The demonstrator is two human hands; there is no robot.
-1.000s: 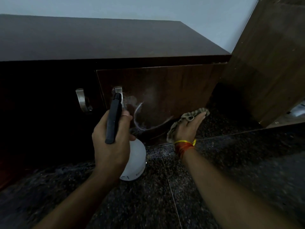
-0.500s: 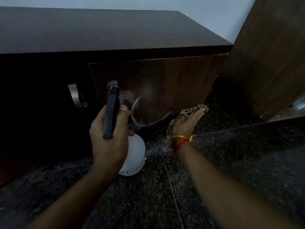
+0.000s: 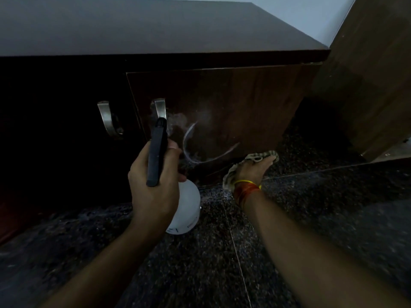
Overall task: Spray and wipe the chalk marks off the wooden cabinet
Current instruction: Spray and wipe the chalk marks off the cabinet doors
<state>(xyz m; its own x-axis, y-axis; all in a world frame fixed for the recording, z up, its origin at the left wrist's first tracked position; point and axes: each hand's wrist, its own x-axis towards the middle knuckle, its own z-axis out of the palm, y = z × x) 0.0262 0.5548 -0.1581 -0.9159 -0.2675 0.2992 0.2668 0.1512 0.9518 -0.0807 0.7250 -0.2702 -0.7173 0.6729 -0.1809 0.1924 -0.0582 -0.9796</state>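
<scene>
A low dark wooden cabinet [image 3: 244,92] fills the upper view. Its right door carries a curved white chalk mark [image 3: 195,152] and pale smudges near the metal handle [image 3: 160,108]. My left hand [image 3: 153,187] grips a spray bottle [image 3: 185,207] with a white body and a black head, its nozzle aimed at the door just left of the chalk curve. My right hand [image 3: 251,171] holds a crumpled patterned cloth [image 3: 255,157] low at the door's bottom right edge, right of the mark.
A second metal handle [image 3: 107,117] sits on the dark left door. A tall brown wooden panel [image 3: 367,74] stands at the right. The floor [image 3: 222,263] is dark speckled stone with a thin tile seam.
The view has tilted slightly, so the cabinet sits a little higher in frame. Both hands hold nearly the same places relative to the door. The chalk curve looks unchanged.
</scene>
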